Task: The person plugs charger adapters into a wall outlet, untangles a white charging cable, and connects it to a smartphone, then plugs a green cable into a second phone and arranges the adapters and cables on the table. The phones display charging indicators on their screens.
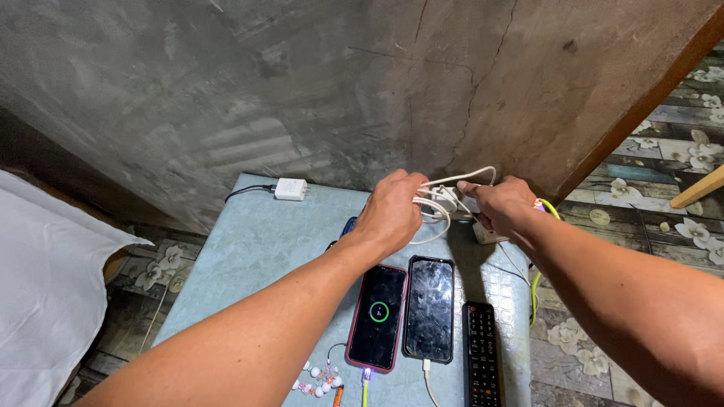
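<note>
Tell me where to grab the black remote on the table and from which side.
Grip the black remote across its long narrow sides, near the middle, coming from above. It lies flat, buttons up. Its left edge sits close to the dark phone, so the fingers there have little room.

Rough, cracked matt concrete wall (302,83); embossed, faintly glossy tabletop covering (256,249); glossy glass phones (430,309); smooth white plastic charger (290,188); matt black plastic remote (481,354); soft white cloth (45,286) at left.
</note>
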